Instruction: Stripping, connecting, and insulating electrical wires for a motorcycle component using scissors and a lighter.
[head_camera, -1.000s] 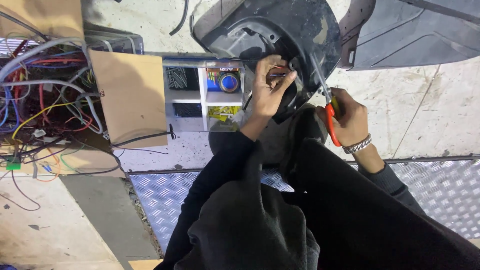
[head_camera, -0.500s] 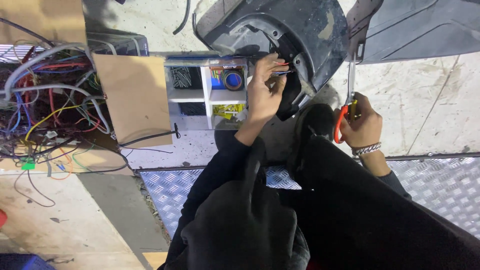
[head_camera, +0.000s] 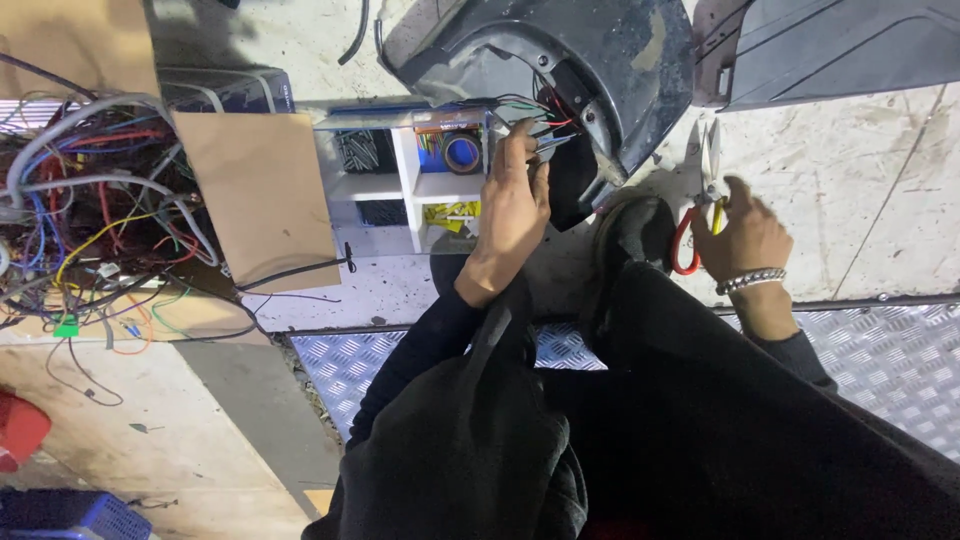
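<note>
- We see a bunch of thin coloured wires, red, green and black among them, coming out of a dark grey moulded panel that lies on the concrete floor at the top of the view.
- Our left hand reaches up to that bunch, its fingers closed together on the wire ends just at the panel's edge.
- Our right hand, with a beaded bracelet at the wrist, is wrapped around the red handles of a pair of scissors; the pale blades point up and away from us, well apart from the wires.
- Just left of the left hand stands a small white shelf box, with a roll of blue tape in an upper compartment and small yellow parts below it.
- A sheet of brown cardboard lies beside the box.
- Farther left, a large tangle of loose cables in many colours spreads over the floor.
- A second grey panel lies at the top right.
- Nearest us, our black sleeves and dark clothing cover a strip of ribbed metal plate.
</note>
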